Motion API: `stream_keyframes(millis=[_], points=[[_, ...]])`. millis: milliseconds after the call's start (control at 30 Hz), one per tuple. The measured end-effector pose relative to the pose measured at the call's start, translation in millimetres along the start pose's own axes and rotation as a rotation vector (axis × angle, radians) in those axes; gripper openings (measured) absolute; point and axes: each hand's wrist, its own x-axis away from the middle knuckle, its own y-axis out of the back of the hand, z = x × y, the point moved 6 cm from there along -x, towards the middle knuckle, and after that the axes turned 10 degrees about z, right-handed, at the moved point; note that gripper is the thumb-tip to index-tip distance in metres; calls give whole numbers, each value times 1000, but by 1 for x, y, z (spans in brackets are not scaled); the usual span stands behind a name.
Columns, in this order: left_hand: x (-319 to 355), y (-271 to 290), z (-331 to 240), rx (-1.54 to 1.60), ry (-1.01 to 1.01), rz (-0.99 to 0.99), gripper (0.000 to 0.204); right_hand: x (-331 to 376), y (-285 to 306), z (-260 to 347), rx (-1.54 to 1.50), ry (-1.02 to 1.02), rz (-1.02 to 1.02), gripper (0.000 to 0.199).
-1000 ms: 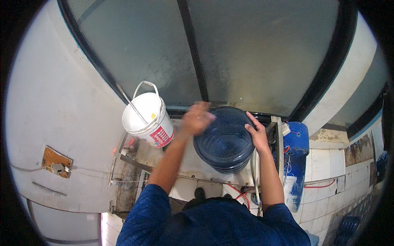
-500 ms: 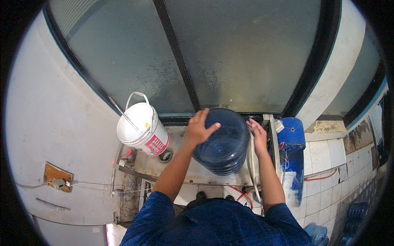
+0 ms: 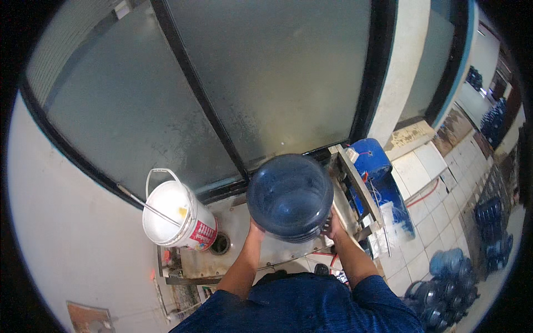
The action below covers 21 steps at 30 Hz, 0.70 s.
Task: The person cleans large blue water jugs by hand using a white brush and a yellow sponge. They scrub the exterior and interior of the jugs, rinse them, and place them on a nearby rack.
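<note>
left hand (image 3: pixel 255 231) and right hand (image 3: pixel 335 226) have dropped to the lower sides of the blue jug (image 3: pixel 290 194), partly hidden fingers grasping it over the metal counter (image 3: pixel 194 265), where even pressure should steady it.

Directly ahead of the left hand (image 3: pixel 255 228) and right hand (image 3: pixel 333 225), passage is blocked by the large, round, translucent dark-blue plastic bottle (image 3: pixel 290 194) held between them; beyond it, reach is limited by the black-framed frosted glass panel (image 3: pixel 283 77). Left of the left hand, room is offered over the grey metal bench top (image 3: pixel 234 213), up to the round white plastic bucket (image 3: pixel 191 225). Rightward, the right hand is hemmed in by the grey metal side rail (image 3: pixel 357 191).
</note>
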Motion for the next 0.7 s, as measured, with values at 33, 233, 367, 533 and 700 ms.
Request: stream_keyframes(millis=[33,233,367,533,700], points=[[4,-7,-15,44,-16,5,60,11,-10,3,34,39,-31,112],[13,-44,-116,-16,6,231,60,84,-65,30,25,466,31,91],[13,-53,-92,34,62,452,61,101,-49,-6,-245,531,105,82],[51,-78,-54,-196,161,496,66,131,-22,-72,-489,479,204,80],[95,-110,-2,-329,321,609,76,190,23,-115,-519,781,-65,73]])
